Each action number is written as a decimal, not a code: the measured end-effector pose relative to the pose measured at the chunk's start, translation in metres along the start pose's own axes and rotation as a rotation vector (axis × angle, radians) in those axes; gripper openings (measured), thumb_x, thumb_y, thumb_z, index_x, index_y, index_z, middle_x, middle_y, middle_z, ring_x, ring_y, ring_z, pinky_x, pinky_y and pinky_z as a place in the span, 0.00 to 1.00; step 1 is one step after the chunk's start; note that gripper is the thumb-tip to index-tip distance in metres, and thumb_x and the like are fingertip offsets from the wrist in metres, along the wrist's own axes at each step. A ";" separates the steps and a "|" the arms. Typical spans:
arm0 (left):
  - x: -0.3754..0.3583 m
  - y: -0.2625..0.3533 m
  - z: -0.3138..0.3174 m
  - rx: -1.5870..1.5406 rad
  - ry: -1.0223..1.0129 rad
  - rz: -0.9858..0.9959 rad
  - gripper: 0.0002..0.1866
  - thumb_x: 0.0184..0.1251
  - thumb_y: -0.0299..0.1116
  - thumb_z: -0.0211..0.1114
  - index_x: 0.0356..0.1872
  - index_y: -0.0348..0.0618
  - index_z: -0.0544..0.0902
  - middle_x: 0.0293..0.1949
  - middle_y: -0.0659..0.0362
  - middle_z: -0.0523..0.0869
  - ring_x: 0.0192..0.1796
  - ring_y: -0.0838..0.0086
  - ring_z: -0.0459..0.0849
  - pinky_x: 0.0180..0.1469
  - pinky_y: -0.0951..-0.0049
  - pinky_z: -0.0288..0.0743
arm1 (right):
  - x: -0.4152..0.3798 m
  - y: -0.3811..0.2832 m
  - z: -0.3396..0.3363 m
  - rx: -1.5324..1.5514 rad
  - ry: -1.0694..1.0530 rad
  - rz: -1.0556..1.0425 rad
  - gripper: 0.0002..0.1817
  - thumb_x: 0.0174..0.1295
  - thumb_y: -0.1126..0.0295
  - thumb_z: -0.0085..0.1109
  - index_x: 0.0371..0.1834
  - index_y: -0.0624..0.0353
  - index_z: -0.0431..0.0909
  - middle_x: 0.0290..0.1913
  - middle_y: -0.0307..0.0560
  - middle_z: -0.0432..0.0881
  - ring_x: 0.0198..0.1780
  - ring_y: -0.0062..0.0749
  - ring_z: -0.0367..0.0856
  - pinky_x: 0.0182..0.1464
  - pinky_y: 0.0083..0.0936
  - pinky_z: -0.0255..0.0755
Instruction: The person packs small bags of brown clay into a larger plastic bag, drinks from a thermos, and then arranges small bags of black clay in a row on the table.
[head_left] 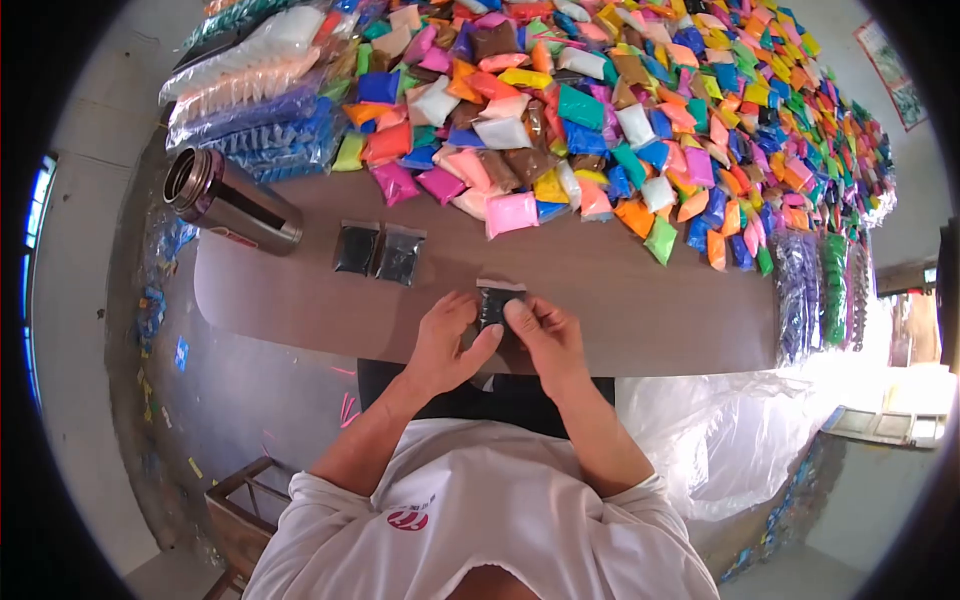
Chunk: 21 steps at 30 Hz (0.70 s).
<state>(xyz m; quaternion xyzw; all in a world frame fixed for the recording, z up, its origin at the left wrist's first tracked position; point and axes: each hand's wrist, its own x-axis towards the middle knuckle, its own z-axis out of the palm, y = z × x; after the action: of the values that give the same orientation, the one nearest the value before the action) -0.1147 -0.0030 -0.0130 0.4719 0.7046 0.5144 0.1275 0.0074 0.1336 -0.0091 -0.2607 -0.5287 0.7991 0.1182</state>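
A small clear packet of black material (pixel 494 302) is at the table's front edge, between my two hands. My right hand (pixel 550 340) grips its right side, thumb across the front and fingers curled partly out of sight. At the packet's left is my left hand (pixel 448 340), thumb stretched toward its lower edge and fingers bent, with a gap between thumb and fingers. Whether the left fingertips touch the packet is hard to tell. Two similar black packets, a left one (pixel 356 248) and a right one (pixel 401 256), lie side by side farther left on the table.
A large heap of colourful packets (pixel 590 110) covers the back of the brown table (pixel 640 320). An open metal flask (pixel 235 200) lies tilted at left, near stacked bagged strips (pixel 250 110). More strips (pixel 815 290) hang at right. Clear plastic sheeting (pixel 710 440) lies below.
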 end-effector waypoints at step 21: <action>-0.001 -0.001 0.006 0.016 0.076 0.062 0.12 0.59 0.30 0.69 0.19 0.38 0.77 0.21 0.55 0.78 0.33 0.55 0.79 0.41 0.59 0.73 | 0.080 -0.036 0.028 -0.440 -0.027 -0.023 0.12 0.64 0.69 0.69 0.41 0.68 0.80 0.28 0.41 0.83 0.25 0.19 0.80 0.25 0.19 0.73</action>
<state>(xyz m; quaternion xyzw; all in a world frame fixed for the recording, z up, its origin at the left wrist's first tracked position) -0.1112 -0.0001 -0.0166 0.4746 0.6980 0.5301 0.0809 -0.0779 0.1643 0.0089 -0.2635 -0.6948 0.6664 0.0604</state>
